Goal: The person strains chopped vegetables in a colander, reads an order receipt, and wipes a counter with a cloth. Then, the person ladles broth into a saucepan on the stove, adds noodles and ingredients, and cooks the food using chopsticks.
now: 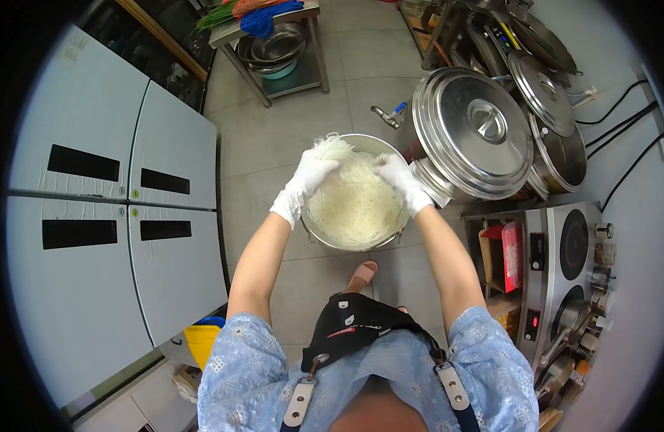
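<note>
White rice noodles (353,209) fill a large round metal pot (319,236) in front of my legs. My left hand (315,171), in a white glove, is closed around a bunch of noodles (334,147) at the pot's far left rim. Strands stick up above its fingers. Over the right side of the pot is my right hand (397,175), gloved too, with its fingers curled together. What those fingers hold, if anything, I cannot make out.
A lidded steel stockpot (469,133) with a blue-handled tap (397,111) stands close on the right. Below it is a cooktop counter (554,266). A tall refrigerator (94,252) lines the left. Farther off, a steel table (314,43) bears green stalks and bags, with bowls underneath.
</note>
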The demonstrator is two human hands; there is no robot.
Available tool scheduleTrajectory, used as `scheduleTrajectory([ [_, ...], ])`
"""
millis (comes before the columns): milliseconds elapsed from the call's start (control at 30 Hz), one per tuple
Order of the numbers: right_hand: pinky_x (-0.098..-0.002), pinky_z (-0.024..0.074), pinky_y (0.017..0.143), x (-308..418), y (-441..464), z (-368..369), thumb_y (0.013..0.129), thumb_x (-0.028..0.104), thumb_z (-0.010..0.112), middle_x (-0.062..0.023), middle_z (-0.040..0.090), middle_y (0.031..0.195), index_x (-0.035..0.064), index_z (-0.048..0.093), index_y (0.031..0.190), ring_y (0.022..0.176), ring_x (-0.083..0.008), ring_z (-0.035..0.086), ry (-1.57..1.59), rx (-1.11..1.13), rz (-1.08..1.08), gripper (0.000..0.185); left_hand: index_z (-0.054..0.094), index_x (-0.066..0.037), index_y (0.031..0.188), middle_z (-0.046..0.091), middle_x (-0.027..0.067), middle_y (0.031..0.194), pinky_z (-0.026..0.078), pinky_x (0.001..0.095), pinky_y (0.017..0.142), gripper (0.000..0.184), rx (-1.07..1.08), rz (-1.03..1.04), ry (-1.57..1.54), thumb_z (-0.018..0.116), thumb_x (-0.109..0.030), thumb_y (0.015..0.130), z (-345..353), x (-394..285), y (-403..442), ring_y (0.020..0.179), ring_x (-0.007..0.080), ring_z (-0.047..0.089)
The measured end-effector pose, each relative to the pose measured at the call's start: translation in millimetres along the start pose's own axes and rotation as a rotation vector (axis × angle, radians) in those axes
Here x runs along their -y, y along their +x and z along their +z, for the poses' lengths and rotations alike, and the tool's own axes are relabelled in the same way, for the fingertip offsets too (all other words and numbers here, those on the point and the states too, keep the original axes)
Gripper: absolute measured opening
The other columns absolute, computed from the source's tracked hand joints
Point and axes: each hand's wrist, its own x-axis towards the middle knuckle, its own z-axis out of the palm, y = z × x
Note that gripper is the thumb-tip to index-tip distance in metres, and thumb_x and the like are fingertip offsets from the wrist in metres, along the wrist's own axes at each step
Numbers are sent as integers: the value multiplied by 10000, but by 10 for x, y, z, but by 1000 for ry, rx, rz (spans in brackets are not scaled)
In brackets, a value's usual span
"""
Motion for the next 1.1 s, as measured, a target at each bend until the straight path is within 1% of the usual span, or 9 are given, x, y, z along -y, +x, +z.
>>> scheduleTrajectory([
  [33,-327,505,780,-113,83,151,793,161,620,-156,687,985,1,690,958,899,-260,663,-347,-14,96,240,649,-9,1076,655,40,987,478,259,754,369,-4,-2,3,609,-37,710,-15,4,-3,868,130,593],
  [100,-360,522,779,-195,95,437,811,117,557,-176,680,997,34,703,972,951,-311,657,-641,-13,180,233,651,-10,1059,656,39,988,480,263,766,344,-44,-43,-6,625,-43,718,-27,16,-59,881,127,594],
  [233,-370,521,790,-702,397,872,830,120,523,-164,689,959,61,711,977,948,-309,660,-719,-114,272,246,651,-31,1075,651,35,992,486,270,778,364,-102,-56,-89,641,-41,712,11,223,-95,877,129,600],
  [333,-384,526,769,-822,363,803,851,126,497,-156,691,962,78,720,957,915,-312,670,-771,10,169,251,624,-13,1116,653,34,1027,482,271,817,395,-121,-23,-207,646,-7,721,43,315,-123,915,130,605],
  [433,-391,528,738,-847,352,673,833,160,543,-173,689,947,62,723,916,882,-312,678,-753,4,124,221,607,-15,1143,648,42,1050,484,278,831,420,-119,-57,-197,645,-3,724,90,360,-95,933,140,605],
  [500,-361,521,672,-729,311,482,795,190,616,-144,699,832,38,712,871,763,-259,684,-425,-6,14,195,599,-17,1156,644,46,1058,486,281,831,435,-96,-55,-245,648,-7,724,119,401,-65,943,145,604],
  [633,-344,509,688,-16,-29,-47,722,185,678,-173,675,772,19,699,850,747,-246,670,-109,170,91,211,578,-21,1184,634,54,1079,485,289,840,464,-45,-30,-291,659,-30,728,188,585,124,969,154,601],
  [700,-277,466,554,222,-166,-177,756,163,682,-52,614,636,19,683,793,569,-122,568,-65,162,-62,149,575,-24,1185,632,53,1081,483,291,841,463,-35,-1,-273,667,-42,732,279,521,139,965,157,602],
  [1100,-315,490,685,1039,-530,-431,748,157,653,-114,668,729,-9,688,860,678,-171,625,17,24,-171,204,577,-30,1166,628,43,1062,469,286,845,441,151,86,-445,705,-81,747,421,78,-82,957,149,595],
])
